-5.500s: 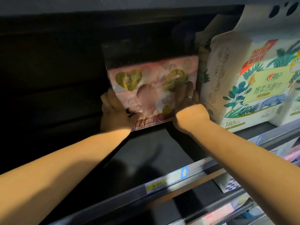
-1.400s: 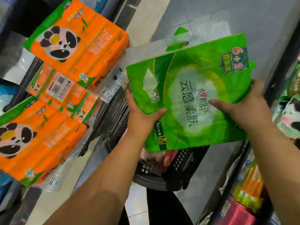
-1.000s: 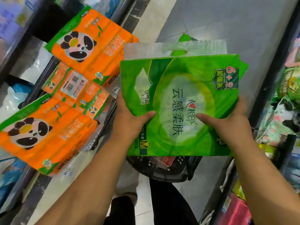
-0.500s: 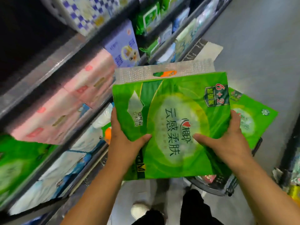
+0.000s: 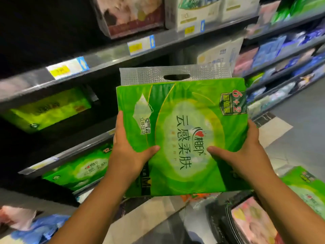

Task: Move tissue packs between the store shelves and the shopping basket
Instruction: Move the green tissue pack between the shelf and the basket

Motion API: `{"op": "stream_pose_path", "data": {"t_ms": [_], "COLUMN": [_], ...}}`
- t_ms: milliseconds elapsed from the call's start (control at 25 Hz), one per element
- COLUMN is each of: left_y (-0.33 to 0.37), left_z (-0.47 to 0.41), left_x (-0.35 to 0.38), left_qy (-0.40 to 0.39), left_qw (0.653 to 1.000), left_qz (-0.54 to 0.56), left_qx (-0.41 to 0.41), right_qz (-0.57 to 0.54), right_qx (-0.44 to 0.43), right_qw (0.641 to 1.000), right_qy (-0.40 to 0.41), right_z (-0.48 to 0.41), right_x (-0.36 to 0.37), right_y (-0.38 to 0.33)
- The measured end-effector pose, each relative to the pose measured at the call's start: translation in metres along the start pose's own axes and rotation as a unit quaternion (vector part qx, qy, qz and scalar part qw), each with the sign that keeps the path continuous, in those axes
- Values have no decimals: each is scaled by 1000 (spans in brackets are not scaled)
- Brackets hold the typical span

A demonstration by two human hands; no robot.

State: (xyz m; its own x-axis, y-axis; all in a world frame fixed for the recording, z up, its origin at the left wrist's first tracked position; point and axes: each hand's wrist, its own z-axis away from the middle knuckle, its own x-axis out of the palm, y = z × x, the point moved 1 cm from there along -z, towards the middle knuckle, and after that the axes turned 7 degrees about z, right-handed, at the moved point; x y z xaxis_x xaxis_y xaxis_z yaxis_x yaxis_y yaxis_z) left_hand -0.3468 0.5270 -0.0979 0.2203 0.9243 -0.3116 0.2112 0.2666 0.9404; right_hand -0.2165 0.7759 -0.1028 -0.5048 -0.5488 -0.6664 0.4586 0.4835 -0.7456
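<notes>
The green tissue pack point(image 5: 184, 138) was held up in mid-air in front of the shelves point(image 5: 109, 57), its broad printed face towards the person and its clear handle strip point(image 5: 140, 74) uppermost, on the far edge. Both hands had it. The left hand point(image 5: 128, 155) clasped the left edge and the right hand point(image 5: 246, 155) the right edge, each grip closed on the pack with the thumb across the front and the fingers hidden behind. The load sat squarely between the two grips, lower half in hand, upper half free.

A matching green pack point(image 5: 77, 169) lay on a lower shelf to the left, just beyond the left hand. The shopping basket point(image 5: 218, 213) stood near and to the right, below the pack, with a pink pack point(image 5: 251, 221) in it.

Judging by the raised pack, the shelf was the likelier goal. That would mean travelling left and away, left hand leading, handle edge in first.
</notes>
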Motion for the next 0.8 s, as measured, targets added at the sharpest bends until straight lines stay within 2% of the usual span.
{"op": "stream_pose_path", "data": {"t_ms": [440,800], "left_y": [98,151], "left_z": [-14,-29], "left_x": [-113,-178], "left_qy": [160,271], "left_qw": [987,962], "left_qz": [-26,-12], "left_qx": [22,15], "right_qz": [-33,-50], "right_qx": [-196,-333], "right_qw": [979,929], "right_qy": [-44,-150], "right_z": [-42,-85], "right_x": [-7,-2], "right_y": [-155,-273]}}
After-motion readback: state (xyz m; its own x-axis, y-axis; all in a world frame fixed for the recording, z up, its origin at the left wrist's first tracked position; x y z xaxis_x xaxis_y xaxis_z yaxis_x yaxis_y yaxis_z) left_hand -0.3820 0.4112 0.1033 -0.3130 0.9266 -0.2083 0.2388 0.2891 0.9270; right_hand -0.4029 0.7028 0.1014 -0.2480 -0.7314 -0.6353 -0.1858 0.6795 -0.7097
